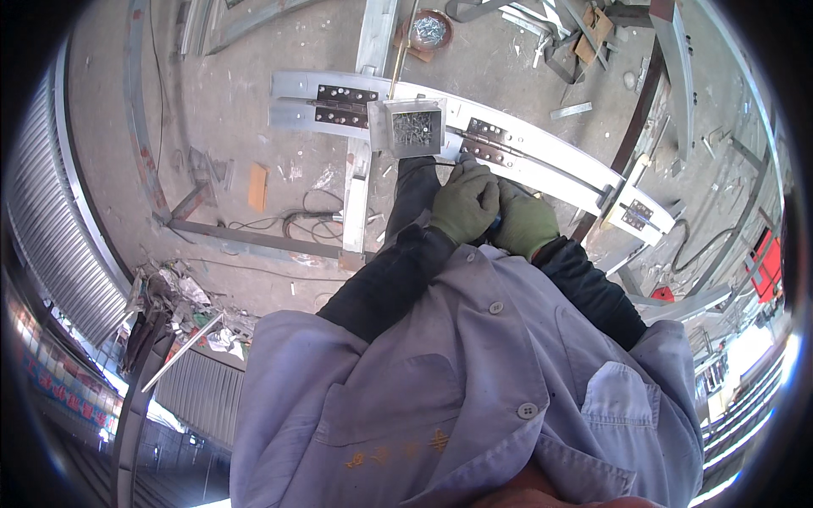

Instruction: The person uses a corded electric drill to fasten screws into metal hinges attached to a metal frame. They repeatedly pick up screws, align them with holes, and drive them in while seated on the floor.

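Both hands wear green gloves and meet close to my chest, at the near edge of a long white metal beam (555, 173). My left hand (466, 206) is closed, its fingertips pinched just below a dark hinge plate (484, 152) with holes; what they hold is too small to tell. My right hand (527, 224) curls around something mostly hidden, with a bit of blue showing between the gloves. A square grey metal box (385, 134) full of small screws (412, 129) rests on the beam, left of the hinge plate.
More hinge plates sit at the beam's left (345, 106) and right end (641, 213). A grey crossbar (356, 182) runs under the beam. Beyond lies a round bowl (429, 32) of fasteners. Metal frames (254, 240), cables (318, 224) and scrap (584, 42) lie on the concrete floor.
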Tool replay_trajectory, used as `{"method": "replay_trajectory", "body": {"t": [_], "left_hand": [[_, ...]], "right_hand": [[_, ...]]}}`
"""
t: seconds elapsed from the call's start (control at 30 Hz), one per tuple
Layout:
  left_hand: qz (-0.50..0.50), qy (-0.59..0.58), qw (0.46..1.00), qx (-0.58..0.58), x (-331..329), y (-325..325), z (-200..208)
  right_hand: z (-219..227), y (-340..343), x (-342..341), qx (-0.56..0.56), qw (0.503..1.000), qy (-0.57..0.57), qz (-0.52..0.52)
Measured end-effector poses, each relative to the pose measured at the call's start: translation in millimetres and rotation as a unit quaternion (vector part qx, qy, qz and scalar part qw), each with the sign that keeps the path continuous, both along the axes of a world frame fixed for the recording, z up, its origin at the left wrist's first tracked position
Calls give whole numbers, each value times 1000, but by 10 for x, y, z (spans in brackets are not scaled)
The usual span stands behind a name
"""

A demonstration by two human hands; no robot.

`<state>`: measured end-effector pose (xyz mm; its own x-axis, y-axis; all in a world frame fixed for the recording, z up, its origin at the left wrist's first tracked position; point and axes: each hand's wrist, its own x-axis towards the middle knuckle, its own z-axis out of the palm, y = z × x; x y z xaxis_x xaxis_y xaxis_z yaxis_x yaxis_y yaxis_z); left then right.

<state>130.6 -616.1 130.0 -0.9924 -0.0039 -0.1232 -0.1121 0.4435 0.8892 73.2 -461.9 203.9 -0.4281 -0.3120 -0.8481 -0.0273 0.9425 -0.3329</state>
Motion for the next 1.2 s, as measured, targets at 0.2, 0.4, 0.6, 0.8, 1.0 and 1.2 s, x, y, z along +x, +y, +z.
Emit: {"method": "replay_trajectory", "body": {"t": [0.2, 0.4, 0.6, 0.8, 1.0, 1.2], "left_hand": [[-3, -43, 999, 23, 24, 26, 39], [-3, -30, 999, 17, 35, 25, 30], [13, -12, 1000, 14, 35, 37, 33], [14, -13, 1000, 22, 46, 26, 13], [15, -21, 1000, 18, 53, 11, -1], [26, -8, 999, 18, 93, 25, -97]], "right_hand": [[-55, 84, 60, -7, 999, 30, 18], [-30, 61, 15, 20, 999, -2, 38], [-36, 69, 12, 5, 999, 13, 45], [-37, 47, -3, 14, 999, 1, 49], [-63, 30, 4, 12, 999, -7, 32], [64, -47, -98, 13, 999, -26, 27]]}}
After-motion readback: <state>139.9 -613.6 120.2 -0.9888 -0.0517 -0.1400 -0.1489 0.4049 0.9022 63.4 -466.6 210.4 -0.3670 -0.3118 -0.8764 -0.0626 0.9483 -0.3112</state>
